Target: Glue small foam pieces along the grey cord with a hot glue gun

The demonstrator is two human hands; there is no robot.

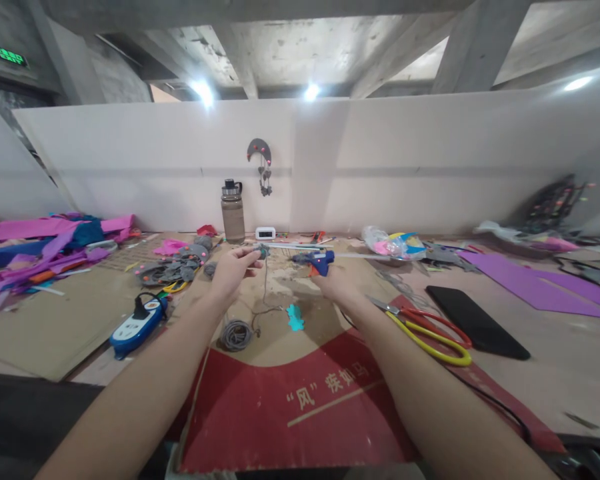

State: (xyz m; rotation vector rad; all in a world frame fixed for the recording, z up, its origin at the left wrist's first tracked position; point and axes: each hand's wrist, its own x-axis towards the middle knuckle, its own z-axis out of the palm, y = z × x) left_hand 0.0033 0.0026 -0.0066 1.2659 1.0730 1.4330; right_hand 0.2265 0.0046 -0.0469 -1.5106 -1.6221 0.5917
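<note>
My left hand (pixel 234 272) pinches a small grey-and-teal piece (pixel 264 252) between thumb and fingers. A grey cord (pixel 265 285) hangs down from it and runs across the cardboard (pixel 275 347) to a wound coil of cord (pixel 237 335). In my right hand (pixel 334 281) is a blue hot glue gun (pixel 323 261), its nozzle pointing left towards the pinched piece but apart from it. A long clear glue stick (pixel 355 256) sticks out of its back. On the cardboard below, a bright teal cut-out (pixel 295 318) lies flat by the cord.
Red-and-yellow scissors (pixel 430 333) and a black phone (pixel 475 321) lie right of my right forearm. A blue power strip (pixel 139 325) and grey felt pieces (pixel 175 267) are at left. A water bottle (pixel 233 213) stands behind; a grey moon hanging (pixel 260 152) is on the wall.
</note>
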